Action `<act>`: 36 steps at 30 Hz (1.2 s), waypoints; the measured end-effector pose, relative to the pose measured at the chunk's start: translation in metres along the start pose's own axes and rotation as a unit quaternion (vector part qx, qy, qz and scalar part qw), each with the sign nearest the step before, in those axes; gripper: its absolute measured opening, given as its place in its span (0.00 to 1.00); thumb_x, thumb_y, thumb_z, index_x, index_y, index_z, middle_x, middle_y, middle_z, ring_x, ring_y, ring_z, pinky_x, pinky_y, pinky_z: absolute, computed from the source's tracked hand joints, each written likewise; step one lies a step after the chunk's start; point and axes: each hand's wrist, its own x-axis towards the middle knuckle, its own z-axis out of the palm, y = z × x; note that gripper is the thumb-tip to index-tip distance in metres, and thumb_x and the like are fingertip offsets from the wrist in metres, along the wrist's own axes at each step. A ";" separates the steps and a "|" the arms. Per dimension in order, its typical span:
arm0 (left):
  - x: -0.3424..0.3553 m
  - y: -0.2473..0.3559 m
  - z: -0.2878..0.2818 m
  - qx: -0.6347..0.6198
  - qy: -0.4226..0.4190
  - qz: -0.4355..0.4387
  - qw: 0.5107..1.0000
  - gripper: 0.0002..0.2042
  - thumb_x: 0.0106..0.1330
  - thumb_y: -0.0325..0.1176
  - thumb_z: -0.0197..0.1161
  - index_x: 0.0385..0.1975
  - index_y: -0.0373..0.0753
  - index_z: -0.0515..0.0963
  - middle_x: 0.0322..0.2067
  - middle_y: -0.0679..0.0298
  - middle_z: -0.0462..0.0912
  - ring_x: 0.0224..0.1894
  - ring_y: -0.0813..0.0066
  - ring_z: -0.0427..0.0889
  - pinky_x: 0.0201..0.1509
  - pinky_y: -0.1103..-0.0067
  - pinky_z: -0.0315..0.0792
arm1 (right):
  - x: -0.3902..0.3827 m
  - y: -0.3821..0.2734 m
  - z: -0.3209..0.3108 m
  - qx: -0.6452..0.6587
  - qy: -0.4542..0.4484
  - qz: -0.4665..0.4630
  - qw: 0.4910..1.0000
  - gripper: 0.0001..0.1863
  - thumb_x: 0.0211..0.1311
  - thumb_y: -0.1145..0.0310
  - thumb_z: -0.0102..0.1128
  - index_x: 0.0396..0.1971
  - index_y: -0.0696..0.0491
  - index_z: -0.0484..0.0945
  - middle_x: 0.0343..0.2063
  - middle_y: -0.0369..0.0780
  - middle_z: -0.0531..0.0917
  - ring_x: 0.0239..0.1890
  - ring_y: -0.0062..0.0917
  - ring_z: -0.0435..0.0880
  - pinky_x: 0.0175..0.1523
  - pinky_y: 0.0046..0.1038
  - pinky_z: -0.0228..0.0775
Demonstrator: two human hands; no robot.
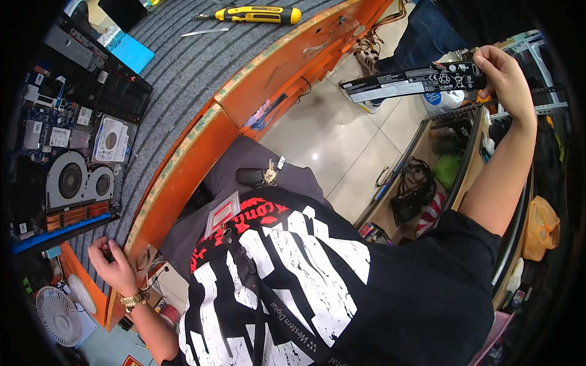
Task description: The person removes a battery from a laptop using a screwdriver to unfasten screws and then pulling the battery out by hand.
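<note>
My right hand [505, 79], raised out at the far right, pinches one end of a long black laptop battery [409, 83]. The battery is held over the floor, its labelled face showing and its free end pointing left. My left hand [113, 263], with a gold watch on the wrist, rests by the table's edge at the lower left. Its fingers are loosely curled and apart, with nothing in them. Just beyond it lies an opened laptop [76, 137], its fans [70, 178], hard drive [112, 139] and circuit board exposed.
A yellow-black electric screwdriver [259, 14] and a thin pry tool [205, 32] lie on the grey ribbed mat [177, 61]. The table's orange edge [177, 165] curves before me. At right stands an open drawer [390, 213] with cables. Keys [268, 174] lie on my lap. Another person's leg [427, 36] is beyond.
</note>
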 end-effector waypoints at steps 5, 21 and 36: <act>0.000 0.000 0.000 -0.005 -0.005 -0.016 1.000 0.06 0.76 0.26 0.66 0.44 0.30 0.79 0.39 0.57 0.79 0.41 0.62 0.76 0.51 0.68 0.73 | -0.002 0.004 0.009 0.033 0.004 0.003 0.999 0.13 0.86 0.61 0.62 0.46 0.57 0.84 0.31 0.27 0.79 0.29 0.08 0.76 0.29 0.20 0.79; 0.003 0.004 0.003 -0.045 0.001 0.005 0.999 0.06 0.76 0.27 0.69 0.43 0.31 0.80 0.38 0.58 0.80 0.41 0.62 0.76 0.49 0.67 0.73 | -0.109 -0.059 0.011 -0.037 0.060 0.067 0.995 0.08 0.84 0.68 0.63 0.43 0.57 0.83 0.32 0.28 0.81 0.28 0.09 0.77 0.27 0.19 0.75; 0.007 0.018 0.013 -0.014 0.067 0.035 0.997 0.09 0.72 0.33 0.73 0.41 0.36 0.82 0.38 0.57 0.81 0.42 0.54 0.80 0.51 0.61 0.74 | -0.194 -0.101 -0.100 -0.096 0.083 0.084 0.988 0.08 0.85 0.65 0.62 0.42 0.53 0.81 0.31 0.27 0.78 0.26 0.08 0.76 0.21 0.17 0.69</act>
